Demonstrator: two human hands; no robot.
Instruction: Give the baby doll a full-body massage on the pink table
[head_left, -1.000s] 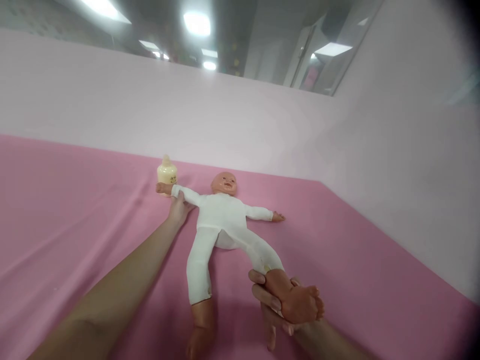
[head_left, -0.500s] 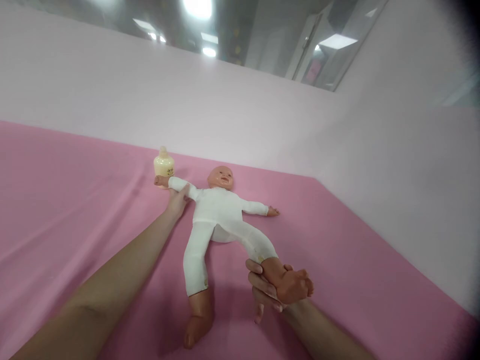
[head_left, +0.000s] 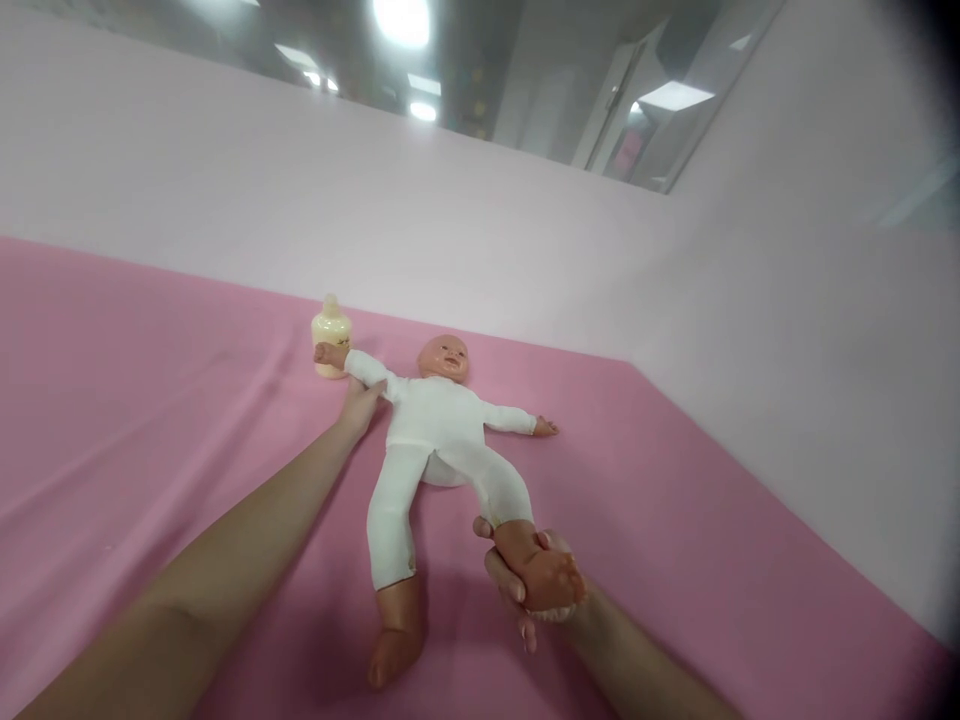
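Right now the doll (head_left: 431,425) lies on its back on the pink sheet (head_left: 150,430), arms flung wide and legs apart, and I have it held at two opposite corners. My right hand (head_left: 525,590) is clenched round the doll's foot (head_left: 544,575) nearest that hand, fingers wrapped beneath the ankle so the bare foot sits raised a little off the sheet. My left hand (head_left: 360,405), at the end of a long reach, is grasping the sleeved arm (head_left: 367,370) on the far side, the thumb seeming to close over the white cloth, though the fingers underneath are hidden from me. Just beyond that left hand, touching or almost touching the doll's small fist, a cream-coloured bottle (head_left: 331,335) stands upright. The doll's other leg (head_left: 390,540) lies free between my two forearms, its bare foot pointing back at me. I judge this to be the step of repositioning or turning the doll by arm and leg together; a next move would call for both grips to act in time and for the left hand to stay clear of the bottle. Pale pink walls (head_left: 787,330) close in behind and beside my right hand.
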